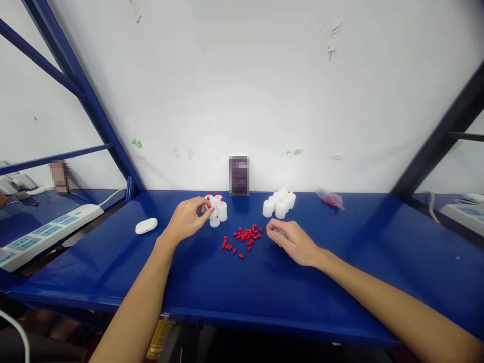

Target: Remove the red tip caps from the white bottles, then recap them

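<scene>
My left hand (188, 218) is closed, thumb and fingers pinched at the red tip of a small white plastic bottle (215, 222). That bottle is tilted, its round base towards me. Right behind it stand several white bottles (223, 212) with small red caps on top. Between my hands, several loose red caps (246, 235) lie scattered on the blue table (227, 287). My right hand (293, 241) hovers low at the right of the caps, fingers curled together; whatever they hold, if anything, is hidden. Beyond it stands a group of white bottles (280, 205) without red caps.
A dark, blurred-out upright object (239, 175) leans at the wall. A clear bag with red pieces (331, 198) lies at the back right, a white oval case (146, 226) at the left. Farther left is a power strip (49, 232). Blue frame posts (91, 111) flank the table.
</scene>
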{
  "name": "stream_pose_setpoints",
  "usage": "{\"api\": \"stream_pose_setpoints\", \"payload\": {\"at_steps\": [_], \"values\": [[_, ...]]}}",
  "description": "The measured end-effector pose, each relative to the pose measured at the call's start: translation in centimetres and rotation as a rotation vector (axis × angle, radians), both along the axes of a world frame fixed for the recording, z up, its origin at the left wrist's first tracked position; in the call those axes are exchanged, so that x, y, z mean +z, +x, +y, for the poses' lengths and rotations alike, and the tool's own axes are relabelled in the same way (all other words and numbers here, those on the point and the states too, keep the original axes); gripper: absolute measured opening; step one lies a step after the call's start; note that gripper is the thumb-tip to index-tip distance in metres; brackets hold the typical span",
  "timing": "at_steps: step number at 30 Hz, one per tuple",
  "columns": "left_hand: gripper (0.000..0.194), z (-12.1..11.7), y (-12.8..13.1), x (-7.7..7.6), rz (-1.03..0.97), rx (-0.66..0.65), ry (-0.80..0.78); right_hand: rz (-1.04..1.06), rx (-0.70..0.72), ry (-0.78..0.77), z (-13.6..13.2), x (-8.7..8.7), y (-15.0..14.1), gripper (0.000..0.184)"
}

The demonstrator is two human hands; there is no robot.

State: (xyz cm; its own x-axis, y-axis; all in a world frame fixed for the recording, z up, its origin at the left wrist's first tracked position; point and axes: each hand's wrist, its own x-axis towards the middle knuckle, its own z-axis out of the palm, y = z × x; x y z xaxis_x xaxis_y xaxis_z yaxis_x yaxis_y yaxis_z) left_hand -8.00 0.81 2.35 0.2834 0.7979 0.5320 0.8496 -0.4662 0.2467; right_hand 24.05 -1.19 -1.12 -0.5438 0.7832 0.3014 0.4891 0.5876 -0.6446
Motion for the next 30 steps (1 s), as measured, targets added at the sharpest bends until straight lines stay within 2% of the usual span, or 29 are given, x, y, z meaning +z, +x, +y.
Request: {"api": "stream_pose_setpoints", "payload": {"at_steps": [6, 12, 16, 22, 26, 30], "values": [[0.028, 0.3, 0.1, -0.5, 0.056, -0.014, -0.091, -0.035, 0.011, 0.014, -0.2, 0.3, 0.0, 0.025], [0.031, 0.2, 0.1, -0.4, 0.009, 0.009, -0.054, 0.042, 0.064, -0.024, 0.0, 0.0, 0.3, 0.027], [0.027, -0.3, 1.3, -0.6, -0.004, -0.026, -0.019, 0.118, 0.086, -0.063, 0.1, -0.2, 0.2, 0.024], [0.019, -1.3, 4.4, -1.4, 0.245, -0.162, -0.183, 0.16, 0.069, -0.089, 0.2, 0.0, 0.0, 0.023], [0.023, -1.6, 5.0, -1.4, 0.334, -0.153, -0.211, 0.126, 0.049, -0.055, 0.4, -0.1, 0.0, 0.027], [0.022, -1.8, 4.8, -1.4, 0.339, -0.129, -0.216, 0.063, -0.015, -0.016, 0.3, -0.2, -0.1, 0.031]]}}
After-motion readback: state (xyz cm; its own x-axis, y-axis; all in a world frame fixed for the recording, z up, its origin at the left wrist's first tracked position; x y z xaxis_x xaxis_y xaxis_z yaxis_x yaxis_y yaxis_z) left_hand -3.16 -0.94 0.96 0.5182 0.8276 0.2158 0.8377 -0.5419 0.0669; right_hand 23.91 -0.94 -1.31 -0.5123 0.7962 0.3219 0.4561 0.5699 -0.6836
